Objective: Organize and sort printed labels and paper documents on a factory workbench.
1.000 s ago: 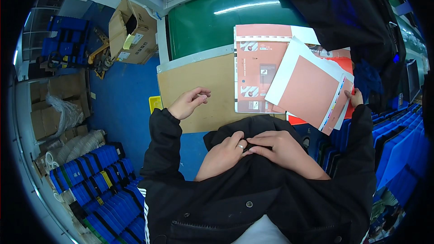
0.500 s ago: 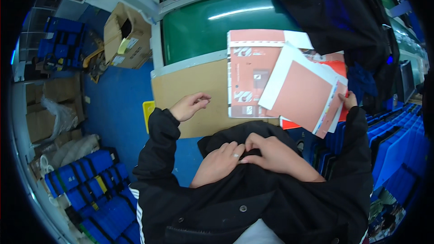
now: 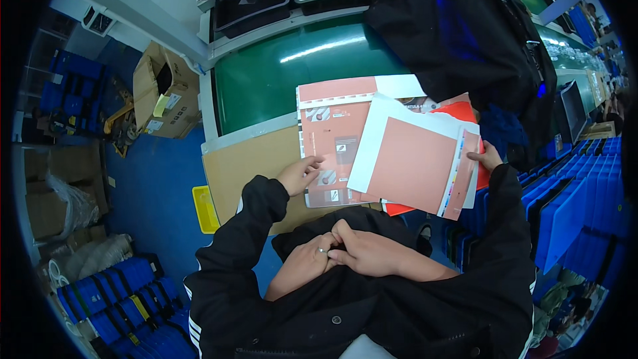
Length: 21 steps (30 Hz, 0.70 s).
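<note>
Several salmon-pink and white printed sheets (image 3: 415, 163) lie overlapped on a cardboard sheet (image 3: 249, 166) at the table's near side. A larger pink printed sheet (image 3: 329, 133) shows beneath them, with orange-red sheets (image 3: 458, 113) peeking out at the right. My right hand (image 3: 490, 157) is closed on the right edge of the sheets, thumb on top. At the large sheet's left edge, my left hand (image 3: 302, 174) has its fingers bent but apart, the fingertips over the paper. Another pair of bare-armed hands (image 3: 335, 247), one ringed, is clasped before my black jacket.
Green tabletop (image 3: 299, 60) extends behind the sheets. Black cloth (image 3: 452, 33) covers its right part; black trays (image 3: 252, 13) stand at the back. Left are a yellow bin (image 3: 206, 209) and an open carton (image 3: 166, 93). Blue crates (image 3: 126, 299) fill the lower left, blue panels (image 3: 558, 206) the right.
My left hand has gone from above the cardboard to the left edge of the large sheet. My right hand keeps hold of the sheets. The view has shifted, showing more of the table's back.
</note>
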Each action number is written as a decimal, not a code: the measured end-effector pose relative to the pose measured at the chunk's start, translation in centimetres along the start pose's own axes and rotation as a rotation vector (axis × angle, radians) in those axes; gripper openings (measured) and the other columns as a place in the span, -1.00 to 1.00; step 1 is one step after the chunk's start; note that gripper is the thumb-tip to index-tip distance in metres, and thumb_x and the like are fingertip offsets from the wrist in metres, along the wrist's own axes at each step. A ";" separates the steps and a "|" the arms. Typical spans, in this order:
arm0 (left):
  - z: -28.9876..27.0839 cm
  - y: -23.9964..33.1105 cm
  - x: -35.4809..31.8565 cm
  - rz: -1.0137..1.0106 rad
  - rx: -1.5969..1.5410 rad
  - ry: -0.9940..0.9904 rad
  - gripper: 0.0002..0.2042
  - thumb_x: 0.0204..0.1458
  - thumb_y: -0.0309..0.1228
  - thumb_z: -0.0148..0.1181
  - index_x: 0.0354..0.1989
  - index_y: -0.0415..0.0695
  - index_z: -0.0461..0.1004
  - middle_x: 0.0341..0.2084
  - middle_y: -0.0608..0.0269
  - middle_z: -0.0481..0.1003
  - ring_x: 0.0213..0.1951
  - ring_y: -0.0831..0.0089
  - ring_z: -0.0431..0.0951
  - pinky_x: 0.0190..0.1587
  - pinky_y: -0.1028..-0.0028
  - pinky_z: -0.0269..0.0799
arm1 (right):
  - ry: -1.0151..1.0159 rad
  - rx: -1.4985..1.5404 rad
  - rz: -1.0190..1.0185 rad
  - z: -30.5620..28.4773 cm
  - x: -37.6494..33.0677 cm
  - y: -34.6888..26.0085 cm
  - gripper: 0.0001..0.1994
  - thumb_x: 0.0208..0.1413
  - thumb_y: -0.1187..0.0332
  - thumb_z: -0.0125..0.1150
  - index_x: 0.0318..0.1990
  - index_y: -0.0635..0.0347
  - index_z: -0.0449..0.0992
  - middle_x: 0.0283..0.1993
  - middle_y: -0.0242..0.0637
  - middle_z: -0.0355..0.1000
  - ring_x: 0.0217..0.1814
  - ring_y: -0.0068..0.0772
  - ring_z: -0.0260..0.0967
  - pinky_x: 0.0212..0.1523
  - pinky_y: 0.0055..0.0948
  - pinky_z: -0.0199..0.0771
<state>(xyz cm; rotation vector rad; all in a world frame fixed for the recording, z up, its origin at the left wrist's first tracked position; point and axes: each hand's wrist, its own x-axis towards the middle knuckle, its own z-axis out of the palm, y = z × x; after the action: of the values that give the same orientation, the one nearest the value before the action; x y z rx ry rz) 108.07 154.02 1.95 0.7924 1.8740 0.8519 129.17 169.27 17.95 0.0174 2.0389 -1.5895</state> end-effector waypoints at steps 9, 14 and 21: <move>7.5 4.5 8.5 0.045 -0.083 0.066 -0.39 0.03 -0.33 0.11 0.21 -0.35 0.07 -0.01 -0.20 0.32 -0.02 -0.06 0.40 0.10 0.26 0.29 | 0.031 -0.035 -0.019 -2.1 -1.7 -0.5 -0.77 0.20 0.21 0.04 -0.23 0.20 0.28 -0.17 -0.18 0.35 -0.22 -0.24 0.32 -0.17 -0.38 0.30; 10.9 3.0 11.8 -0.133 -0.026 0.144 -0.38 0.01 -0.29 0.16 0.17 -0.38 0.10 -0.02 -0.18 0.32 -0.01 -0.06 0.39 0.10 0.26 0.29 | 0.386 -0.050 0.187 -9.5 -6.3 13.0 -0.64 0.12 0.25 0.15 -0.03 0.26 0.29 0.00 -0.07 0.37 -0.06 -0.22 0.40 -0.04 -0.45 0.40; 11.8 4.8 12.3 -0.225 -0.174 0.111 -0.38 -0.01 -0.27 0.19 0.13 -0.40 0.12 -0.09 -0.19 0.35 -0.09 0.00 0.45 0.00 0.29 0.37 | 1.021 0.501 0.552 -20.9 -13.0 25.2 -0.32 -0.10 0.35 0.39 0.18 0.34 0.19 0.00 0.07 0.37 -0.16 -0.07 0.49 -0.09 -0.27 0.55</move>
<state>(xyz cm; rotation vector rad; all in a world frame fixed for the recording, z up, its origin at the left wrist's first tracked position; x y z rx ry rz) 114.85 169.29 -4.04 0.4258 1.9124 0.9153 140.14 199.72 4.11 1.7073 1.8812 -1.8122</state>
